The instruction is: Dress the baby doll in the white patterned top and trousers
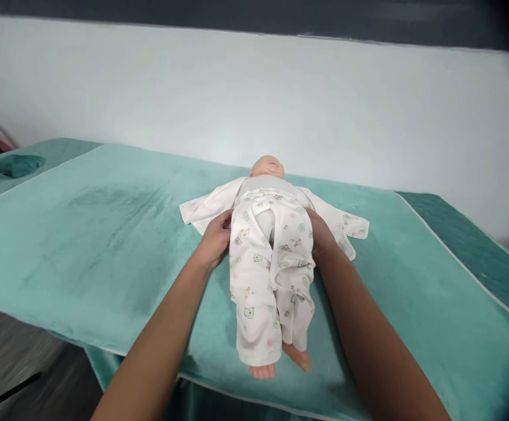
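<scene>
A baby doll [266,166] lies on its back on a teal blanket [105,234], head toward the wall, bare feet toward me. It wears white printed trousers [272,269], and an open white printed jacket [205,207] is spread out under its torso. My left hand [215,238] grips the trousers at the doll's left-side hip, fingers curled on the fabric. My right hand [319,235] presses against the other hip, its fingers tucked by the waistband and mostly hidden.
The blanket covers a padded table whose front edge runs just below the doll's feet. A darker teal surface [477,245] lies at the right, a folded teal cloth [11,165] at the far left. A white wall stands behind.
</scene>
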`<state>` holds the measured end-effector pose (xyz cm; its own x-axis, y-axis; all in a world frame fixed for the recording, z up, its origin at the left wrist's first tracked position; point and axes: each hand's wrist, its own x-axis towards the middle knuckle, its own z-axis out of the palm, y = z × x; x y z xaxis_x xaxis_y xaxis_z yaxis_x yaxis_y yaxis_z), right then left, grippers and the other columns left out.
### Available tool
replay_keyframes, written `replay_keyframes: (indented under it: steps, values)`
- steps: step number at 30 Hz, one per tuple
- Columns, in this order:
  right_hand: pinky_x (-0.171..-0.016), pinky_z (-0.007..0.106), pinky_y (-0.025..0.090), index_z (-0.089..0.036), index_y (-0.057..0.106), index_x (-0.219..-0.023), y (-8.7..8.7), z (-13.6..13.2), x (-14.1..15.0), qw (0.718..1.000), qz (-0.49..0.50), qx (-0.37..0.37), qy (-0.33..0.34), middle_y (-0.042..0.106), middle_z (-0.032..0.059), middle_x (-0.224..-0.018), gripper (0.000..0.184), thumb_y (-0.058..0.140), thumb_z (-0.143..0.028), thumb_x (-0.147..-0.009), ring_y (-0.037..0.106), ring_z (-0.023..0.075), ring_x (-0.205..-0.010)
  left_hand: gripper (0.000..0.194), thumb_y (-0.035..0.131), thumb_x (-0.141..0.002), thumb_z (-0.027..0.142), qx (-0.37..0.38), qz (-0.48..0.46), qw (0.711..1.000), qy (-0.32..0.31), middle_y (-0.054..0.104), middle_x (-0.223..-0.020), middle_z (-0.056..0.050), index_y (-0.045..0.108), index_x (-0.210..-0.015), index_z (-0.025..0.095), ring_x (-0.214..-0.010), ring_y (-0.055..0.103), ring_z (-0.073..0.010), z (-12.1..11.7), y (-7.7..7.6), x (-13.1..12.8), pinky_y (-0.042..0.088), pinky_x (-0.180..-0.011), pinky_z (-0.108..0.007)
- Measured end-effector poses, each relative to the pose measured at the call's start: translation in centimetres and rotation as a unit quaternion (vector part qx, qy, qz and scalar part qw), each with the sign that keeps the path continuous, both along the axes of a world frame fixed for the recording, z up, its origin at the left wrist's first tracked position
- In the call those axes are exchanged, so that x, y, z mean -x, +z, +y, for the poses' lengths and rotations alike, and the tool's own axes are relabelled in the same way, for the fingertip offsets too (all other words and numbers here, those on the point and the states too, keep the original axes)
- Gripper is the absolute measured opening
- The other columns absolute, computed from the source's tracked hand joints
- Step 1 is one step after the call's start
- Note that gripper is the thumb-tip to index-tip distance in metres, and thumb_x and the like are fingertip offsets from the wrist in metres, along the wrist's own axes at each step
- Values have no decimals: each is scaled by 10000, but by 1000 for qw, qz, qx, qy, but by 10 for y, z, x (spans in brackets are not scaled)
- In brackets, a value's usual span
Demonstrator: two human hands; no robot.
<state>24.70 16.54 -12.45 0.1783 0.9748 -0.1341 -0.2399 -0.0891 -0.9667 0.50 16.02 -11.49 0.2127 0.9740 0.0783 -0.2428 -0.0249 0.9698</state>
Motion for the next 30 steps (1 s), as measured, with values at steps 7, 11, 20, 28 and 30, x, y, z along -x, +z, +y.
replay_keyframes:
  steps: [7, 11, 20, 28, 30]
  values:
    - [-815, 404, 569, -232, 703, -913, 4, -3, 5, 1000, 7, -16, 11, 767, 45, -922, 324, 783, -318, -612, 694, 288, -915, 291, 653, -704, 231, -33, 95, 989, 106, 747, -990, -52, 741, -975, 173, -881, 650, -208, 11, -1, -5, 491, -844, -345]
    - [-822, 414, 560, -241, 705, -874, 8, -4, 8, 1000, -16, -14, 2, 769, 60, -919, 299, 792, -343, -607, 686, 304, -958, 147, 615, -657, 185, -44, 96, 976, 192, 700, -826, -20, 687, -783, 165, -768, 594, -167, 27, 0, -8, 470, -752, -299]
    - [-812, 335, 501, -245, 598, -846, 8, -7, 10, 969, -206, -94, -98, 704, 24, -911, 186, 662, -326, -691, 626, 231, -898, 227, 639, -695, 188, -65, 47, 981, 176, 728, -961, -22, 730, -903, 193, -906, 633, -180, 33, 2, -8, 487, -855, -303]
    - [-855, 354, 496, -228, 641, -958, -5, 0, 6, 945, -219, -190, -153, 679, 27, -981, 228, 638, -311, -746, 625, 208, -928, 236, 672, -829, 302, -205, 190, 955, 95, 666, -1271, -32, 739, -1050, 256, -1195, 609, -208, 44, 25, 1, 457, -1065, -344]
    - [-893, 372, 489, -222, 666, -976, -6, 2, 4, 933, -241, -211, -165, 686, 41, -1024, 218, 636, -339, -794, 628, 211, -962, 265, 656, -853, 297, -259, 253, 930, 66, 638, -1338, -26, 722, -1108, 266, -1261, 576, -205, 48, 32, 2, 422, -1108, -339]
